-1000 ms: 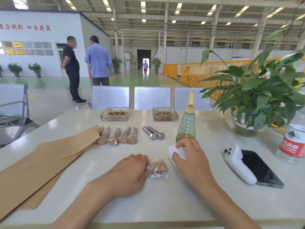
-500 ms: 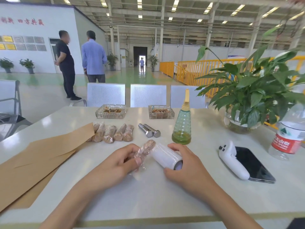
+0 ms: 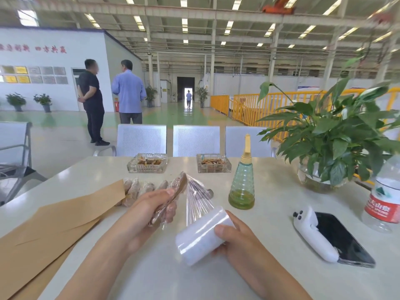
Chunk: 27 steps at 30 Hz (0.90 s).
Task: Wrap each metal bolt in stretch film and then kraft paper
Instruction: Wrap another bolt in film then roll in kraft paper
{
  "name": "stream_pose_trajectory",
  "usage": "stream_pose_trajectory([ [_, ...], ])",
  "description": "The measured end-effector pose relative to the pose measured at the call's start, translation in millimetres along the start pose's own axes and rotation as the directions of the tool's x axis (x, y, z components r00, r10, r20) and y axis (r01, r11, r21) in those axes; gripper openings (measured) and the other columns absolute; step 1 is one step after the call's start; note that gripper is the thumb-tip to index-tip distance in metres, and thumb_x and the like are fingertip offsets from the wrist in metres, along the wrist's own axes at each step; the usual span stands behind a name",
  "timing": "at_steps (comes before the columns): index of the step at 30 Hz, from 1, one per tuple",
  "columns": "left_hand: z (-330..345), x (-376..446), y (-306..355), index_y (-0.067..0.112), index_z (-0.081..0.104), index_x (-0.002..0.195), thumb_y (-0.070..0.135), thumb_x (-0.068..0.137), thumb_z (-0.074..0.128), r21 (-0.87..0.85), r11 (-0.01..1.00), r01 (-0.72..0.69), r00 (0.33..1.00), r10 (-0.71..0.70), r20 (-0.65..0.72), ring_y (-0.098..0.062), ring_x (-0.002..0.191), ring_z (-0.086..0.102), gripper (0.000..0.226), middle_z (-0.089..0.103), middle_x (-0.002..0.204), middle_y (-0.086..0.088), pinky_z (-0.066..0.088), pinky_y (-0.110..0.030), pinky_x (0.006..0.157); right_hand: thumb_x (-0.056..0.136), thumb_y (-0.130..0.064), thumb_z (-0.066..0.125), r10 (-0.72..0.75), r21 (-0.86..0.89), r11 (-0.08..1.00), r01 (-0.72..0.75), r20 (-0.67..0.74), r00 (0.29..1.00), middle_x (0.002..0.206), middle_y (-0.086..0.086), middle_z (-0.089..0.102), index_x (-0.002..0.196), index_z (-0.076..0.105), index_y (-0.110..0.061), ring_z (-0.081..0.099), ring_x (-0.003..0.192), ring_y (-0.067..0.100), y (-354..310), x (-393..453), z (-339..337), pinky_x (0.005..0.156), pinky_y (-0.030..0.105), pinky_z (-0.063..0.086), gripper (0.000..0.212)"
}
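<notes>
**Above the table: film stretched between bolt and roll**

Above the white table (image 3: 270,213), the left hand (image 3: 138,217) is gripping a bolt (image 3: 173,195) wrapped in brown paper and clear film, its fingers curled round the lower part while the upper end is tilting up and away from the person. A sheet of stretch film (image 3: 198,198) is running taut, in fine pleats, from the upper part of the bolt down to the film roll (image 3: 201,237). The right hand (image 3: 236,239) is holding this white roll just above the tabletop, thumb pressing on its near side and fingers curled round the far end.

Behind the left hand, a row of wrapped bolts (image 3: 138,189) is lying on the table, its left end touching a corner of the kraft paper (image 3: 56,226), which is lying in overlapping sheets along the table's left edge. A bare metal bolt (image 3: 208,192) is partly showing through the stretched film.

Farther back, two glass ashtrays (image 3: 147,163) are standing side by side. A green squeeze bottle (image 3: 242,182) is standing upright to the right of the film. Near the right edge, a white controller (image 3: 311,232) is resting against a dark phone (image 3: 344,239), beside a water bottle (image 3: 385,200) and a potted plant (image 3: 337,135).
</notes>
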<state>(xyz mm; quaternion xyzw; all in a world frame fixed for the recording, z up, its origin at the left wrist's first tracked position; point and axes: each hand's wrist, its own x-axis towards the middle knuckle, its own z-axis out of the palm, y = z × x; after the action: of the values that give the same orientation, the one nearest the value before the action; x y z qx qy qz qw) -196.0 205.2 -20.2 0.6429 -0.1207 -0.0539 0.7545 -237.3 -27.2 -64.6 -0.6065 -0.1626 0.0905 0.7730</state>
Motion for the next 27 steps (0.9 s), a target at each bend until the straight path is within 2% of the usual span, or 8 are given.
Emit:
stream_pose_trajectory([
  [3, 6.8, 6.0, -15.7, 0.009, 0.054, 0.079, 0.027, 0.096, 0.064, 0.029, 0.998, 0.049, 0.999, -0.049, -0.016, -0.017, 0.057, 0.045, 0.026, 0.046, 0.071, -0.011, 0.043, -0.024, 0.054, 0.079, -0.032, 0.080, 0.008, 0.138, 0.990, -0.018, 0.073, 0.997, 0.139, 0.025, 0.061, 0.139, 0.059, -0.007, 0.057, 0.133, 0.038, -4.0, -3.7, 1.1, 0.115, 0.056, 0.041, 0.069],
  [9, 15.5, 15.7, -35.6, 0.006, 0.053, 0.088, 0.024, 0.105, 0.057, 0.347, 0.938, 0.019, 0.986, 0.040, -0.162, -0.013, 0.054, 0.063, 0.026, 0.071, 0.073, 0.001, 0.043, -0.018, 0.049, 0.093, -0.032, 0.071, -0.012, 0.268, 0.963, -0.038, 0.183, 0.983, 0.149, 0.027, 0.052, 0.148, 0.047, -0.001, 0.048, 0.141, 0.041, -7.4, -3.0, -0.7, 0.117, 0.056, 0.040, 0.067],
  [11, 16.5, 18.4, -40.2, 0.010, 0.054, 0.088, 0.020, 0.102, 0.058, 0.635, 0.770, -0.069, 0.958, 0.230, -0.174, -0.002, 0.053, 0.061, 0.018, 0.073, 0.070, 0.015, 0.041, -0.014, 0.050, 0.094, -0.030, 0.070, -0.006, 0.326, 0.943, -0.061, 0.199, 0.980, 0.150, 0.026, 0.051, 0.148, 0.048, -0.002, 0.048, 0.142, 0.039, -7.9, -1.8, -0.6, 0.112, 0.049, 0.046, 0.065],
  [13, 14.1, 20.2, -43.8, 0.016, 0.051, 0.092, 0.023, 0.100, 0.059, 0.865, 0.490, -0.113, 0.910, 0.400, -0.107, -0.001, 0.057, 0.058, 0.013, 0.065, 0.060, 0.019, 0.037, -0.020, 0.053, 0.098, -0.028, 0.066, -0.010, 0.385, 0.920, -0.078, 0.221, 0.975, 0.152, 0.024, 0.049, 0.149, 0.048, -0.002, 0.048, 0.143, 0.036, -9.0, -1.5, -1.0, 0.109, 0.044, 0.048, 0.060],
  [15, 11.3, 19.8, -44.1, 0.025, 0.044, 0.101, 0.032, 0.100, 0.052, 0.957, 0.270, -0.108, 0.897, 0.441, -0.023, -0.016, 0.073, 0.064, 0.011, 0.066, 0.071, 0.008, 0.041, -0.036, 0.060, 0.102, -0.025, 0.060, -0.020, 0.454, 0.887, -0.082, 0.215, 0.976, 0.154, 0.025, 0.047, 0.151, 0.044, 0.000, 0.047, 0.143, 0.035, -11.0, -1.1, -3.6, 0.108, 0.042, 0.048, 0.057],
  [17, 11.8, 17.2, -45.5, 0.032, 0.036, 0.102, 0.038, 0.099, 0.046, 0.989, 0.122, -0.085, 0.915, 0.401, 0.029, -0.035, 0.090, 0.064, 0.012, 0.066, 0.092, 0.002, 0.042, -0.039, 0.062, 0.102, -0.027, 0.059, -0.026, 0.472, 0.879, -0.063, 0.180, 0.983, 0.154, 0.025, 0.047, 0.149, 0.047, 0.002, 0.046, 0.144, 0.036, -13.3, 0.0, -4.6, 0.108, 0.043, 0.048, 0.056],
  [21, 24.4, 8.3, -50.7, 0.039, 0.039, 0.126, 0.034, 0.091, 0.048, 0.994, -0.073, -0.083, 0.951, 0.292, 0.101, -0.029, 0.105, 0.064, 0.036, 0.061, 0.112, 0.006, 0.035, -0.035, 0.066, 0.094, -0.034, 0.069, -0.011, 0.438, 0.899, -0.004, 0.030, 0.999, 0.141, 0.024, 0.060, 0.141, 0.052, -0.002, 0.058, 0.133, 0.036, -13.9, 2.9, -3.1, 0.100, 0.044, 0.056, 0.060],
  [27, 24.9, 8.6, -54.3, 0.033, 0.051, 0.123, 0.025, 0.095, 0.047, 0.971, -0.204, -0.128, 0.936, 0.299, 0.186, -0.028, 0.105, 0.059, 0.030, 0.056, 0.118, 0.005, 0.035, -0.036, 0.067, 0.087, -0.034, 0.075, 0.045, 0.209, 0.978, -0.015, -0.138, 0.989, 0.120, 0.020, 0.074, 0.138, 0.056, -0.011, 0.073, 0.110, 0.036, -50.0, 8.9, -3.3, 0.081, 0.040, 0.063, 0.060],
])
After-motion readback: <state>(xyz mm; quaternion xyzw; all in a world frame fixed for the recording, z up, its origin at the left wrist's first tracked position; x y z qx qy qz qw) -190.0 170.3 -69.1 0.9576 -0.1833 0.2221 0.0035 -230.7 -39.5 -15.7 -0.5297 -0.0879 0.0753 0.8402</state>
